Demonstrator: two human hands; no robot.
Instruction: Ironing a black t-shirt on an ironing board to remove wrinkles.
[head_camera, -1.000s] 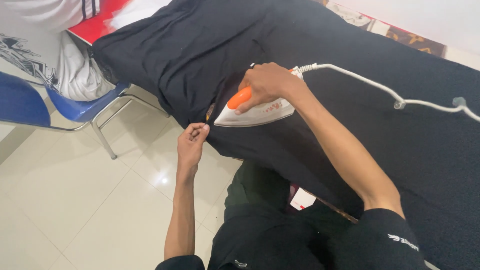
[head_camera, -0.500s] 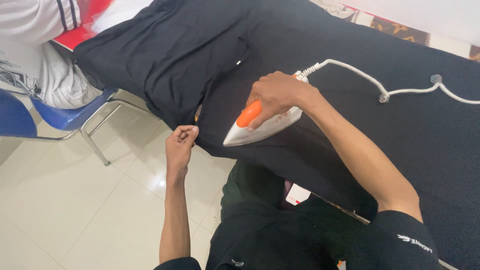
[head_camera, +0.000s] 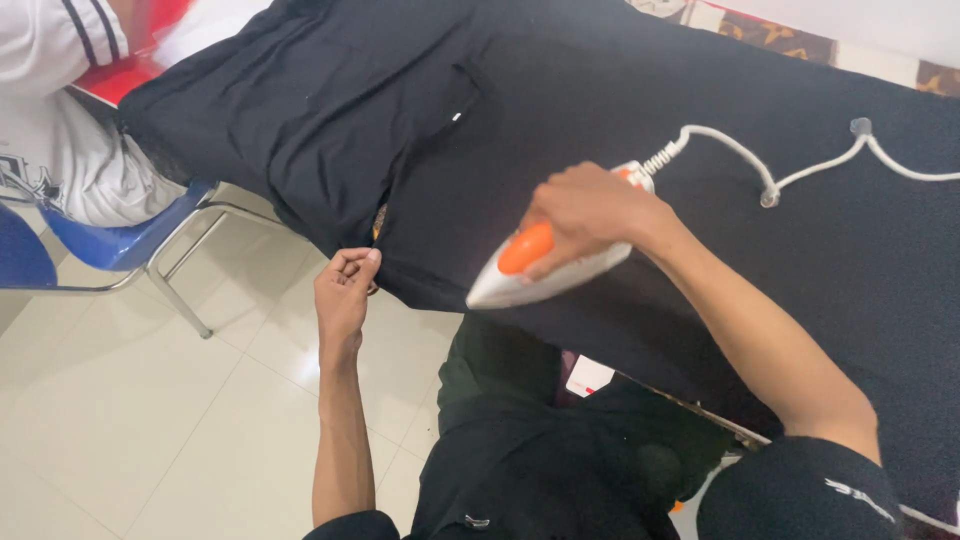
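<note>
Gripping the iron (head_camera: 545, 270), the right hand (head_camera: 585, 210) reaches forward while the left hand (head_camera: 345, 290) pinches the black garment (head_camera: 420, 150).

**Around My Grip**

Off to my left, past the cloth's hanging edge, stands a blue chair (head_camera: 95, 245) on metal legs (head_camera: 180, 290), with someone in a white shirt (head_camera: 60, 120) seated there. Below my hands lies a pale tiled floor (head_camera: 150, 420). Far beyond my right grip, a patterned strip (head_camera: 770, 30) runs along the wall.
</note>
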